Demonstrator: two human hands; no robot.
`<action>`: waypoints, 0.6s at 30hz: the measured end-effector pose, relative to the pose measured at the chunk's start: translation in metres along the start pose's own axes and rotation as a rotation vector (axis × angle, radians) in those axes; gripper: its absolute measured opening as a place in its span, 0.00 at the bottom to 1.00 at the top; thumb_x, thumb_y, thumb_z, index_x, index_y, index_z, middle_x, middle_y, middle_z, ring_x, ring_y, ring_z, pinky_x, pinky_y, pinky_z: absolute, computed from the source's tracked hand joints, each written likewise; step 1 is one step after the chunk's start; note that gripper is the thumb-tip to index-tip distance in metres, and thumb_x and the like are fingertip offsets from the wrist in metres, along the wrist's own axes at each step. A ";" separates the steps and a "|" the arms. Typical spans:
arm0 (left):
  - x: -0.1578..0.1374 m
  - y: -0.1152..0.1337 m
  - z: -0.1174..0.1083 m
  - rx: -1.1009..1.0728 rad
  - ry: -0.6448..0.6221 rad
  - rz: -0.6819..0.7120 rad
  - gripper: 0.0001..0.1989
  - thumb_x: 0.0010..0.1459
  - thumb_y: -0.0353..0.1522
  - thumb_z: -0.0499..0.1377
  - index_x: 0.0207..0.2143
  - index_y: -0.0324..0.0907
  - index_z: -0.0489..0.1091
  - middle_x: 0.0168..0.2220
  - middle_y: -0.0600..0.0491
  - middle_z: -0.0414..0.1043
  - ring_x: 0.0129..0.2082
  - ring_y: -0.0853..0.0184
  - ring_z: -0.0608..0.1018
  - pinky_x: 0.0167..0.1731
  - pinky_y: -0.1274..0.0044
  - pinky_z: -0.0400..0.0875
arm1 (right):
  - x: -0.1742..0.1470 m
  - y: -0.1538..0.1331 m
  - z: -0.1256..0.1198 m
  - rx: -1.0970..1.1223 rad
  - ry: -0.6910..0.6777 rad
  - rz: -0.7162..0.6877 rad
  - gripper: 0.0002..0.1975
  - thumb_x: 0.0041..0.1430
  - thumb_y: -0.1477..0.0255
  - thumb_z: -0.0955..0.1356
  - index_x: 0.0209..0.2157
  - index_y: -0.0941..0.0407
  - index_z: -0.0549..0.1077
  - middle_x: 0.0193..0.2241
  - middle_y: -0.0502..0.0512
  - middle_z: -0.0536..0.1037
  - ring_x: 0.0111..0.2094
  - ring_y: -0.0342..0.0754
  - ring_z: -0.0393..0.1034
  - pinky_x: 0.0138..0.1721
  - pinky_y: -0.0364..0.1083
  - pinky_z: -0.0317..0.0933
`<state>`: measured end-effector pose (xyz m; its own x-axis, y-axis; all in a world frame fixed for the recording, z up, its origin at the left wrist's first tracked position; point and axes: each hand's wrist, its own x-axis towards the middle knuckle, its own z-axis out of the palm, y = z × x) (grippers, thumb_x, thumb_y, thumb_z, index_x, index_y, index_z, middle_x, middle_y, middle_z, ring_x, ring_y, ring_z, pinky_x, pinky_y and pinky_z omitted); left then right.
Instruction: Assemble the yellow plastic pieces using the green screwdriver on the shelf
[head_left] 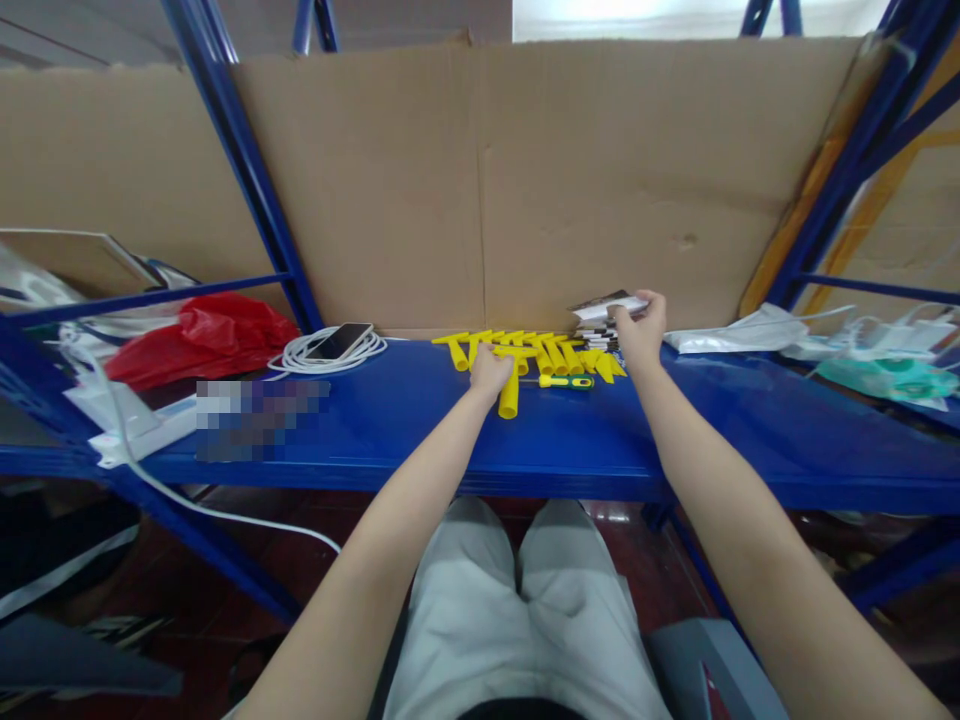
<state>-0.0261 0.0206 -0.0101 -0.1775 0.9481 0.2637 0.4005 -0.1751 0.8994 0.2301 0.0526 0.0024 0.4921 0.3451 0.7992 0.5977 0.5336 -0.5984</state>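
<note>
My left hand (491, 372) is closed around one end of a yellow T-shaped plastic piece (509, 395), whose round tube points toward me. Behind it, several more yellow T-shaped pieces (553, 356) lie in a row along the cardboard. At the right, my right hand (643, 325) pinches a thin printed card (609, 302) just above a stack of similar cards (598, 334). Between the hands lies a screwdriver (566, 382) with a yellow and green handle. Small flat yellow pieces (602, 364) sit beside the stack, near my right wrist.
The blue shelf top (405, 430) is backed by a tall cardboard sheet (375, 190) between blue posts. To the left are a phone (341, 341) on a coiled white cable (296, 355) and a red plastic bag (206, 338). White packaging (739, 332) lies at the right.
</note>
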 end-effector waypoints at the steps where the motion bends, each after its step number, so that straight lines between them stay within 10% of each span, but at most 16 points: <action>1: -0.001 -0.001 0.001 0.061 -0.032 0.006 0.21 0.50 0.29 0.62 0.47 0.43 0.65 0.42 0.47 0.75 0.45 0.60 0.77 0.43 0.72 0.68 | -0.003 -0.007 0.000 -0.009 -0.017 -0.012 0.21 0.53 0.64 0.67 0.48 0.57 0.65 0.42 0.58 0.70 0.43 0.52 0.68 0.47 0.57 0.63; 12: -0.007 0.003 -0.002 0.032 -0.010 0.082 0.14 0.47 0.28 0.65 0.38 0.41 0.68 0.39 0.47 0.76 0.44 0.58 0.77 0.43 0.74 0.66 | -0.030 -0.049 0.004 -0.080 -0.315 -0.282 0.31 0.61 0.51 0.59 0.60 0.54 0.55 0.57 0.67 0.65 0.53 0.59 0.64 0.51 0.62 0.62; 18: -0.012 0.022 -0.006 -0.380 0.029 0.024 0.06 0.54 0.25 0.58 0.26 0.42 0.64 0.22 0.57 0.65 0.21 0.69 0.71 0.25 0.79 0.65 | -0.031 -0.052 0.004 -0.059 -0.336 -0.293 0.34 0.61 0.50 0.59 0.63 0.53 0.53 0.60 0.67 0.61 0.58 0.62 0.60 0.53 0.65 0.59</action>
<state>-0.0208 0.0035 0.0084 -0.2001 0.9355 0.2913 0.0436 -0.2885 0.9565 0.1812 0.0176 0.0092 0.0695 0.4232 0.9034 0.7208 0.6047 -0.3387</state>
